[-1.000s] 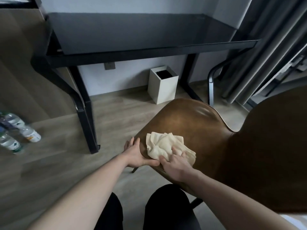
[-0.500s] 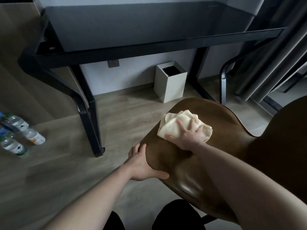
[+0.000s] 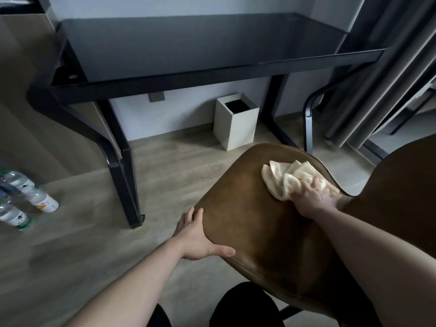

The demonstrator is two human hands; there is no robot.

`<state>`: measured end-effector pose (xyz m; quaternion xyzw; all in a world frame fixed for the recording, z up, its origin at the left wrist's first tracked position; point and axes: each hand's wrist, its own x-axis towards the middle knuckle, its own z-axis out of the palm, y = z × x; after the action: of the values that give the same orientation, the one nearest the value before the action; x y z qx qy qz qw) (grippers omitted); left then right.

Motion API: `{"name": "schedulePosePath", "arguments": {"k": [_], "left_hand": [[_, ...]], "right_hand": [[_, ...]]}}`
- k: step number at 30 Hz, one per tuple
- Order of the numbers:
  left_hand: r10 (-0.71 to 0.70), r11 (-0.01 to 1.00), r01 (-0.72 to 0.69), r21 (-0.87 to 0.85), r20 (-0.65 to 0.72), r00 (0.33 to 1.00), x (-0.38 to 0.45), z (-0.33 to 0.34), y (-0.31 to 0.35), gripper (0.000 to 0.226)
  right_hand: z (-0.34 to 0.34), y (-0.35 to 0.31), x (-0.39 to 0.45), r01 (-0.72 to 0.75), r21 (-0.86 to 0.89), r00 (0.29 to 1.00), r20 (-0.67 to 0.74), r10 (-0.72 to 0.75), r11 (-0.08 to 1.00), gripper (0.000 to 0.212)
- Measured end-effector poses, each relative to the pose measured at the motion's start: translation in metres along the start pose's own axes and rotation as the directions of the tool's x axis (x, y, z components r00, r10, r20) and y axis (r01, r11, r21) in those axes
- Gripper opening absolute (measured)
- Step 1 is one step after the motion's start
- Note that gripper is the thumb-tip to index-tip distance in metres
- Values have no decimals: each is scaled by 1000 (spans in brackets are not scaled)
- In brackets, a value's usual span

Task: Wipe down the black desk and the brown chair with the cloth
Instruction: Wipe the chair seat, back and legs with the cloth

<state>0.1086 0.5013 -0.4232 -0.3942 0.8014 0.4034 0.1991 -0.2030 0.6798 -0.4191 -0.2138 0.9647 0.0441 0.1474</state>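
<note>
The room is dim and a bit gray. Soft light shines off the brown chair (image 3: 271, 232) and the black desk (image 3: 188, 43). The water bottles (image 3: 23, 199) at the left edge look blurry. Straight lines bend near the edges.

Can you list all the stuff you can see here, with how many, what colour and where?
desk: one, black, against the wall, far side
chair: one, brown, in front of the person
cloth: one, cream, on the chair seat's far right
bin: one, white, on the floor under the desk
bottles: at least three, clear plastic, floor at far left
curtain: grey, at right
left hand: holds the seat's left edge
right hand: presses the cloth
</note>
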Motion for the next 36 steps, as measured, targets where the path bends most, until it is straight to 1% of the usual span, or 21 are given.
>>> {"name": "schedulePosePath", "arguments": {"k": [2,4,6,8,11,13,15,18,23,26,29,32,34,36], "left_hand": [[4,1000,-4,4,-6,1000,-2,1,2,179],[8,1000,-8,-2,-12,1000,-3,1,2,178],[14,1000,-14,-9,-19,1000,-3,1,3,178],[22,1000,-23,-14,-20,1000,-2,1,3,178],[28,1000,-28,-13,-20,999,1,3,3,178],[22,1000,-22,-1,-14,1000,3,2,3,178],[17,1000,-17,15,-13,1000,8,0,3,177],[1,999,-1,37,-1,1000,12,-2,5,178],[-14,996,14,90,-1,1000,11,-2,4,178],[-14,992,15,128,-13,1000,3,-2,8,175],[-2,987,8,161,-37,999,-8,-3,14,169],[-3,969,14,248,-44,999,-13,-8,25,170],[-37,953,45,300,-31,999,-16,-7,31,173],[-67,947,72,312,-28,997,-17,-2,34,176]], "right_hand": [[-4,21,4,-47,-64,998,32,49,997,71],[-7,25,6,-58,-68,995,77,63,996,73],[-10,17,1,-52,-46,991,119,57,998,76],[-9,10,-1,-45,-37,992,117,49,998,83],[-13,-3,1,-71,86,983,174,55,994,95],[-12,-22,3,-28,79,986,166,15,996,97],[-8,-48,4,39,60,992,114,-46,997,94],[4,-75,2,89,20,993,78,-90,996,89],[9,-57,-11,197,40,979,42,-198,980,63],[18,-47,-39,221,32,971,88,-223,975,60],[31,-48,-82,220,3,966,139,-219,975,61],[40,-51,-120,223,-21,956,199,-215,975,65],[46,-52,-140,222,20,948,230,-220,975,67],[50,-50,-152,224,81,944,231,-237,971,66]]}}
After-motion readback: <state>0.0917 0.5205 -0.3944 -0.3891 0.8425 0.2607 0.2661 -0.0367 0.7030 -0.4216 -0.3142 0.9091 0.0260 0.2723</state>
